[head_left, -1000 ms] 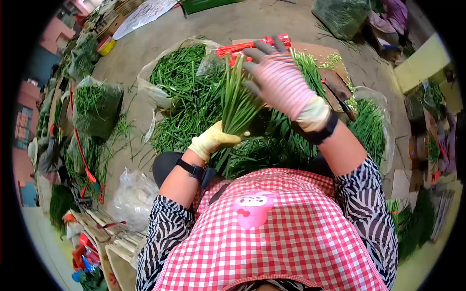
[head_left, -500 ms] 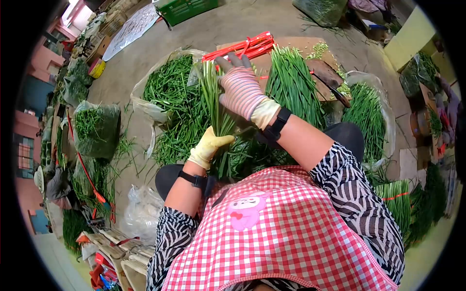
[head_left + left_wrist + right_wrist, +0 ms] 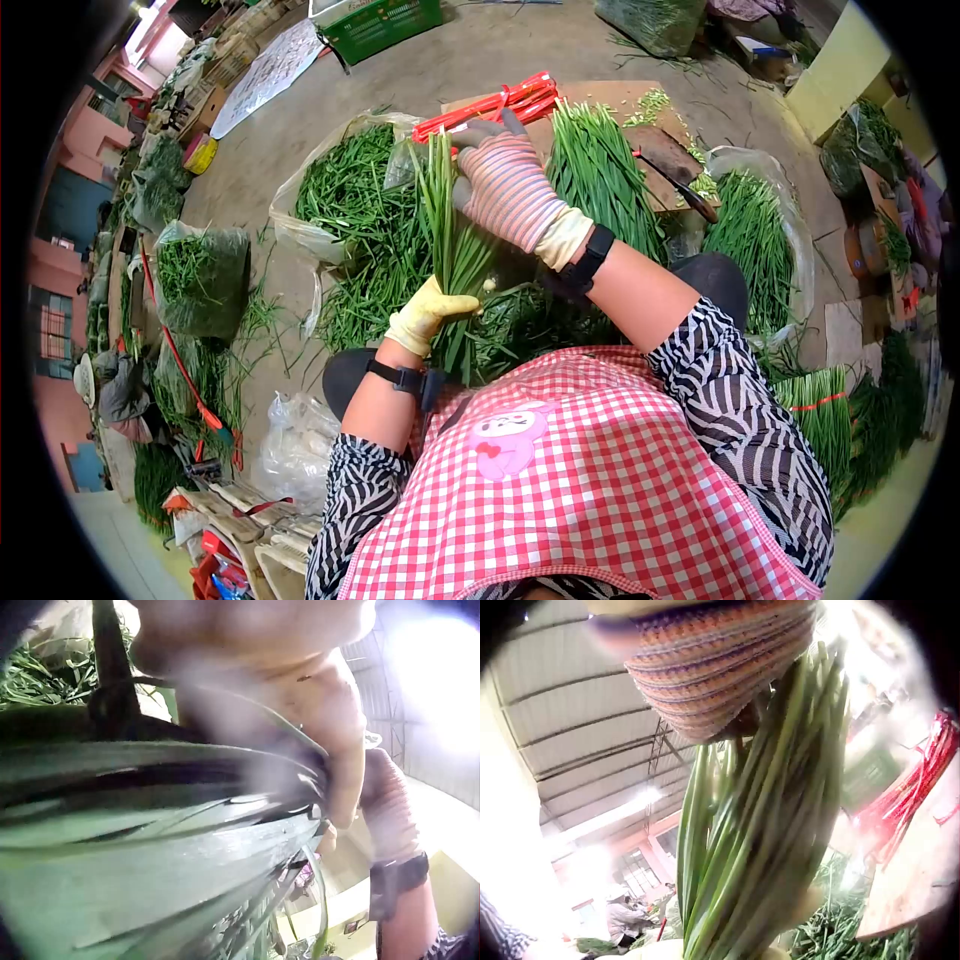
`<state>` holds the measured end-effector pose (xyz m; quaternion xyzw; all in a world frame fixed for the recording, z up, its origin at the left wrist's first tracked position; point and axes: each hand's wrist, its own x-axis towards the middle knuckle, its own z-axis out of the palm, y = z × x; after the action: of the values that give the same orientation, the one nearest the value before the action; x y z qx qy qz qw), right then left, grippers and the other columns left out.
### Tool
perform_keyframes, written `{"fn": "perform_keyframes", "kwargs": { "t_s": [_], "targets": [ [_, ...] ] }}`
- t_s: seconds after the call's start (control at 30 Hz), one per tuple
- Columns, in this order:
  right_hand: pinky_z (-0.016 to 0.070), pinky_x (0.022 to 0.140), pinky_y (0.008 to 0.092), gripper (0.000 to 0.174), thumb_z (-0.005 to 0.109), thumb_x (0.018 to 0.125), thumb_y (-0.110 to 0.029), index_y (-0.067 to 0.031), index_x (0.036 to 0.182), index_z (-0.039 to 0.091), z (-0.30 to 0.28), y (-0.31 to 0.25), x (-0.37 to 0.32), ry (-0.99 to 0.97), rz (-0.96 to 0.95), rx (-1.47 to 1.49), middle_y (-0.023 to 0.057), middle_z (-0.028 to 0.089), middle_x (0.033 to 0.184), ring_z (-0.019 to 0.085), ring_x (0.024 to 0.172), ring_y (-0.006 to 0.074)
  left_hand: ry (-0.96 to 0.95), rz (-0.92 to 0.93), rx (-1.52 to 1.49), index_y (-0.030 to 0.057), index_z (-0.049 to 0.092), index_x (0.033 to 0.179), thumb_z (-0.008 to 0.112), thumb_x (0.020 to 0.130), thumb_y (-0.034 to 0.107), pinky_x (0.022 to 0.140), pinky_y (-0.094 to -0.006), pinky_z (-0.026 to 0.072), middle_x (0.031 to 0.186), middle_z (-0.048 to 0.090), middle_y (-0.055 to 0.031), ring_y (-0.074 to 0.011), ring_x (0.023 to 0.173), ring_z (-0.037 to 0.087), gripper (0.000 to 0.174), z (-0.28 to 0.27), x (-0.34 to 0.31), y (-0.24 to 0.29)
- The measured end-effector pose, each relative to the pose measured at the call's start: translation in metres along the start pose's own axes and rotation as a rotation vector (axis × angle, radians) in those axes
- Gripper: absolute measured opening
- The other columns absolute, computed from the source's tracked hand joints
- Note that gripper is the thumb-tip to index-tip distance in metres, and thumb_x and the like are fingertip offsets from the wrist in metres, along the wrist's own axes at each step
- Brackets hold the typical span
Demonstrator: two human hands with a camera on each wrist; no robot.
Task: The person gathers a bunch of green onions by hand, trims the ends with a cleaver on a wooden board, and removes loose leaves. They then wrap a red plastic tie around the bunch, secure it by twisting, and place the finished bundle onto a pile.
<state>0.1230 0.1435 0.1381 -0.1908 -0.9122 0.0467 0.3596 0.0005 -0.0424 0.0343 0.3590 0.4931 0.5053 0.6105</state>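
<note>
My left hand [image 3: 432,312], in a yellow glove, grips a bunch of garlic chives [image 3: 452,215] near its middle. The pale ends of the bunch point away from me, and its leaves hang toward the apron. Up at those pale ends is my right hand [image 3: 508,190], in a striped glove with dark fingers, its bent fingers and thumb pinching at the stalks. From the right wrist, the glove [image 3: 720,671] partly covers the stalks [image 3: 772,810]. Broad leaves [image 3: 165,847] fill much of the left wrist view, which is hazy.
A large heap of loose chives [image 3: 350,185] lies in an opened plastic bag at left. Beyond is a board [image 3: 600,92] with red ties [image 3: 490,105], a thick chive bundle [image 3: 600,175] and a dark-handled knife [image 3: 700,202]. Another bag of chives [image 3: 750,240] stands at right.
My right hand has come left and down from above the thick bundle to the top of the held bunch. The left hand keeps its grip, and the bunch has swung more upright.
</note>
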Motion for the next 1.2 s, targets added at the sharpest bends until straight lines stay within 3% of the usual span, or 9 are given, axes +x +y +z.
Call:
{"fn": "perform_keyframes", "kwargs": {
  "t_s": [0.23,0.3,0.37,0.47,0.57,0.7,0.9,1.07,1.2],
  "targets": [
    [0.0556,0.085,0.0456,0.027,0.07,0.09,-0.022,0.0001,0.106,0.073,-0.059,0.032,0.018,0.134,0.267,0.283,0.0217,0.072,0.093,0.068,0.089,0.0396,0.013,-0.055,-0.022,-0.0016,0.069,0.12,0.075,0.077,0.005,0.078,-0.0323,0.0545,0.104,0.075,-0.009,-0.0188,0.082,0.067,0.044,-0.004,-0.006,0.001],
    [0.0561,0.086,0.0439,0.03,0.065,0.097,-0.023,0.0033,0.11,0.07,-0.073,0.061,0.015,0.252,0.126,-0.463,0.0195,0.073,0.096,0.07,0.089,0.0351,0.03,-0.057,-0.042,-0.0015,0.069,0.119,0.073,0.077,0.003,0.078,-0.0337,0.0549,0.104,0.074,-0.0103,-0.0204,0.083,0.067,0.043,-0.003,-0.009,0.003],
    [0.0573,0.078,0.0415,0.027,0.076,0.084,-0.022,-0.0056,0.105,0.073,-0.097,0.116,0.023,0.517,0.203,0.036,0.0151,0.073,0.086,0.071,0.092,0.0305,0.032,-0.055,-0.056,-0.0015,0.069,0.119,0.074,0.077,0.003,0.079,-0.0342,0.0551,0.104,0.074,-0.0107,-0.0208,0.083,0.068,0.043,-0.005,-0.01,0.001],
    [0.0517,0.096,0.0418,0.03,0.076,0.089,-0.028,-0.0064,0.109,0.071,-0.178,0.088,0.017,0.475,0.106,0.661,0.0079,0.072,0.091,0.069,0.098,0.024,0.053,-0.026,-0.062,-0.0004,0.068,0.121,0.079,0.078,0.007,0.08,-0.0327,0.0549,0.104,0.074,-0.0099,-0.0198,0.085,0.068,0.046,-0.011,-0.006,-0.006],
    [0.0568,0.09,0.0355,0.023,0.062,0.1,-0.017,-0.0001,0.114,0.069,-0.216,0.076,0.014,0.311,0.212,1.097,0.0088,0.071,0.102,0.07,0.095,0.0202,0.072,0.004,-0.061,0.0013,0.065,0.125,0.078,0.082,0.005,0.08,-0.029,0.0533,0.107,0.072,-0.0063,-0.0154,0.091,0.067,0.045,-0.011,-0.003,-0.002],
    [0.0587,0.079,0.0379,0.044,0.075,0.085,-0.022,-0.003,0.124,0.067,-0.176,0.022,-0.005,-0.392,0.171,0.444,0.017,0.074,0.09,0.073,0.086,0.0271,0.131,0.033,-0.031,0.0015,0.066,0.124,0.075,0.084,0.003,0.082,-0.028,0.052,0.11,0.071,-0.0044,-0.0137,0.094,0.065,0.042,-0.016,0.005,-0.009],
    [0.0571,0.083,0.0502,0.04,0.06,0.094,-0.03,-0.0048,0.124,0.068,-0.049,0.0,-0.001,-0.369,0.25,0.208,0.0255,0.073,0.098,0.071,0.093,0.0426,0.195,0.082,0.073,0.0015,0.067,0.123,0.076,0.084,0.001,0.087,-0.0285,0.0517,0.11,0.07,-0.0015,-0.0122,0.097,0.064,0.04,-0.009,0.011,-0.009],
    [0.0582,0.079,0.0472,0.031,0.061,0.092,-0.029,-0.0037,0.104,0.073,-0.027,-0.007,0.008,-0.512,0.299,0.149,0.0243,0.073,0.091,0.073,0.085,0.0363,0.235,0.149,0.024,0.0021,0.068,0.121,0.076,0.083,0.001,0.086,-0.029,0.0529,0.107,0.073,-0.0024,-0.0127,0.095,0.066,0.039,-0.001,0.012,-0.01],
    [0.0531,0.059,0.0333,0.024,0.068,0.092,-0.025,-0.0024,0.097,0.073,-0.05,-0.002,-0.012,-0.696,0.379,0.77,0.0099,0.07,0.074,0.068,0.062,0.0174,0.236,0.097,-0.056,0.0022,0.068,0.122,0.074,0.085,0.003,0.084,-0.0291,0.0534,0.107,0.072,-0.0024,-0.0129,0.092,0.066,0.037,-0.01,0.007,-0.011]
  ]
}}
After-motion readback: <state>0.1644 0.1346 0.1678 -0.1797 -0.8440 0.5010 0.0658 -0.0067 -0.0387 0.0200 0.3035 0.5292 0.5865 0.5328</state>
